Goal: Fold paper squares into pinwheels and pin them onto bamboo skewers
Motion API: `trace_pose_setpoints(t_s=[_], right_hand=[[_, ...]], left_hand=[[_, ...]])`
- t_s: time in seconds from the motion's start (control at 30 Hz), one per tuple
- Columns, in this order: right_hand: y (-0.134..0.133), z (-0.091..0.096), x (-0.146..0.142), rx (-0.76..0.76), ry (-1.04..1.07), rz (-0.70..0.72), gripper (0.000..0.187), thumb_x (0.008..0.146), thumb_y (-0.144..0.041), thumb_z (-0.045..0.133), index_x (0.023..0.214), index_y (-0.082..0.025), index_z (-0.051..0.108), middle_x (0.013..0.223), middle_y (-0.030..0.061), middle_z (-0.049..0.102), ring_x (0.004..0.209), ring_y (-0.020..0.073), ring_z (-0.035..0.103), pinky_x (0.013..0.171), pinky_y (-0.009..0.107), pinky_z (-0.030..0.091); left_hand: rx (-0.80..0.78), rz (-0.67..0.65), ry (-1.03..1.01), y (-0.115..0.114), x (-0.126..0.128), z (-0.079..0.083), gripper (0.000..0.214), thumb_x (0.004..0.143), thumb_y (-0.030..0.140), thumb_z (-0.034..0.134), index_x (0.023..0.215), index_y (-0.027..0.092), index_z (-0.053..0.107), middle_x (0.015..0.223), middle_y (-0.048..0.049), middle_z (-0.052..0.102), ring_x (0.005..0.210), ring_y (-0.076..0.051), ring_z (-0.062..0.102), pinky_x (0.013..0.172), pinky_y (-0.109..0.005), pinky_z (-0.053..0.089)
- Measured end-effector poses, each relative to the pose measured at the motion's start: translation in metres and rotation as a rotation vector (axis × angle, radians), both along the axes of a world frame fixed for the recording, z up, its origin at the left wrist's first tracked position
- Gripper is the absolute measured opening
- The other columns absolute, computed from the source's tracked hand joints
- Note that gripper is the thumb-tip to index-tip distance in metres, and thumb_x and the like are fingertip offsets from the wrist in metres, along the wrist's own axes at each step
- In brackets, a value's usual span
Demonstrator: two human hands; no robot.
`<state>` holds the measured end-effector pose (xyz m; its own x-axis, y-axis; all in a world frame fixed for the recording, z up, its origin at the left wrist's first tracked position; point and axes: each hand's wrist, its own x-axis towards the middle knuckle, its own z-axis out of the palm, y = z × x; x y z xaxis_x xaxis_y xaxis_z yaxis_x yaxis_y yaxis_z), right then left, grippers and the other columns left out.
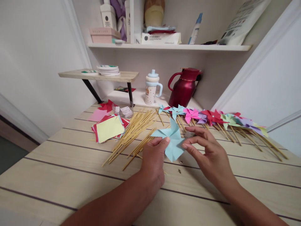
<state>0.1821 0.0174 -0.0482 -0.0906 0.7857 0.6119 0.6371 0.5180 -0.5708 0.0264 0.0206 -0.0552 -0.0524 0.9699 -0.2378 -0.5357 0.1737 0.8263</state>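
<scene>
A light blue paper pinwheel [173, 142] is held up above the middle of the table. My left hand [154, 153] grips its left side, the thumb lying on the front of the paper. At the opposite side, my right hand [207, 150] has its thumb and index finger pinched at the paper's edge, with the other fingers curled. Behind the pinwheel and to its left lie many thin wooden sticks [135, 131]. Finished pinwheels on sticks, such as a red one [213, 116] and a pink one [191, 115], lie in a row at the back right.
Coloured paper sheets [110, 128] are stacked at the left beside a small clear box [124, 110]. A cup with a handle [151, 89] and a red thermos jug [184, 89] stand at the back. A raised wooden stand [128, 76] holds rolls of tape [108, 70].
</scene>
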Motion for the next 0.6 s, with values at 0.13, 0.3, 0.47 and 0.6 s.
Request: trace_pose_setpoints(t_s=[0.13,0.3,0.47,0.6], right_hand=[[0.002,0.002,0.004,0.022,0.025,0.036,0.004,0.087,-0.031,0.067,0.086,-0.029,0.069,0.127,0.0058,0.056,0.125,0.029,0.052,0.106,0.053,0.043],[0.002,0.005,0.007,0.122,-0.157,0.164,0.028,0.086,-0.019,0.064,0.111,-0.033,0.067,0.15,0.0041,0.035,0.141,0.0308,0.036,0.111,0.053,0.04],[-0.001,0.003,0.0,0.193,-0.232,0.134,0.017,0.086,-0.02,0.068,0.1,-0.03,0.071,0.149,0.006,0.038,0.138,0.0324,0.039,0.109,0.057,0.038],[-0.001,0.002,-0.002,0.17,-0.167,0.103,0.009,0.088,-0.021,0.067,0.086,-0.029,0.072,0.137,0.0057,0.05,0.129,0.0289,0.049,0.105,0.053,0.041]], left_hand=[[-0.001,0.001,-0.021,0.002,-0.002,0.001,0.024,0.064,0.034,0.081,0.071,0.013,0.071,0.073,-0.0052,0.067,0.068,-0.016,0.058,0.068,-0.03,0.043],[0.029,0.041,-0.048,0.009,-0.011,0.006,0.024,0.063,0.033,0.082,0.071,0.013,0.071,0.072,-0.0034,0.066,0.066,-0.013,0.055,0.067,-0.027,0.042],[0.014,0.018,-0.064,0.005,-0.007,0.006,0.028,0.062,0.034,0.083,0.073,0.012,0.071,0.071,-0.0036,0.066,0.066,-0.014,0.055,0.066,-0.027,0.041],[-0.01,-0.011,-0.024,-0.001,-0.001,0.002,0.027,0.062,0.035,0.082,0.07,0.012,0.07,0.068,-0.0036,0.065,0.065,-0.014,0.055,0.064,-0.028,0.04]])
